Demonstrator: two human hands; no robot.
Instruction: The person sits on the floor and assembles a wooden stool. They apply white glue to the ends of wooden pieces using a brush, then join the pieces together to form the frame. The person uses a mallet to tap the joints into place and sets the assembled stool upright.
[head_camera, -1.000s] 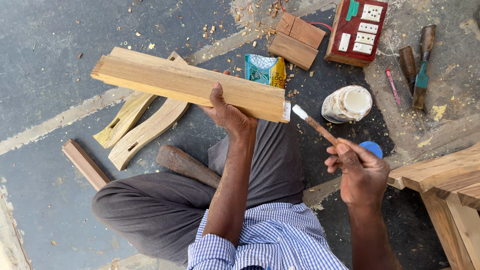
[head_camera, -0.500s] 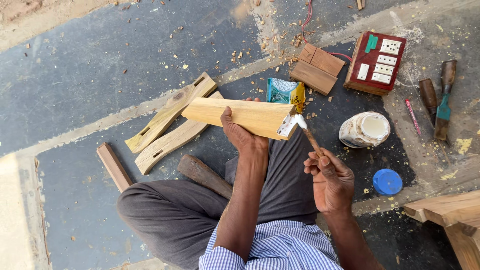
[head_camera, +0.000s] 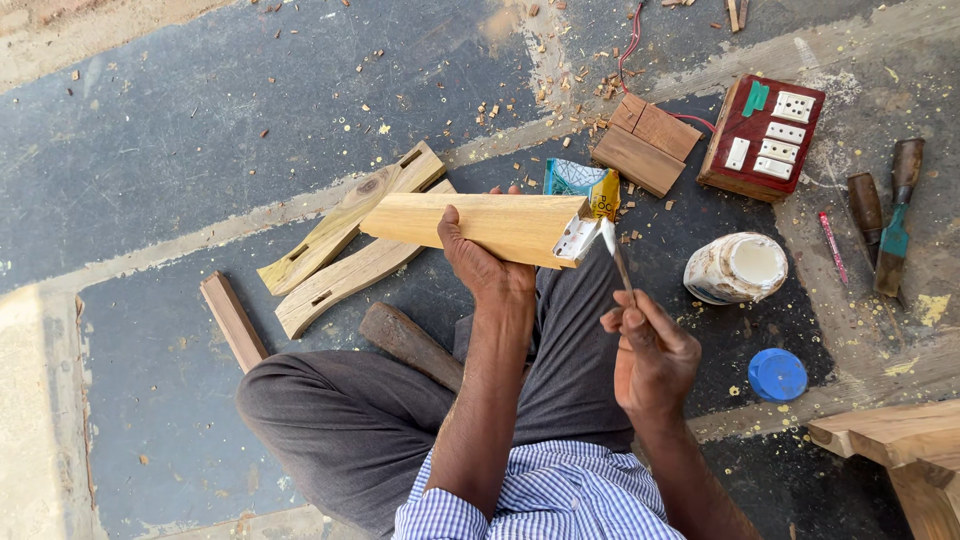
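Right hand (head_camera: 655, 358) pinched shut on one thin brush (head_camera: 618, 258), bristle tip up and away from the fingers, touching the white-smeared end face of one pale wooden block (head_camera: 480, 226). Left hand (head_camera: 480, 265) clamped from beneath on that block, long axis level, running left from the brush; left the nearer hand. Beyond, on the floor: one open white jar (head_camera: 737, 267), one blue lid (head_camera: 777, 375), two slotted wooden pieces (head_camera: 345, 235), two chisels (head_camera: 885, 215), perhaps, handles blurred.
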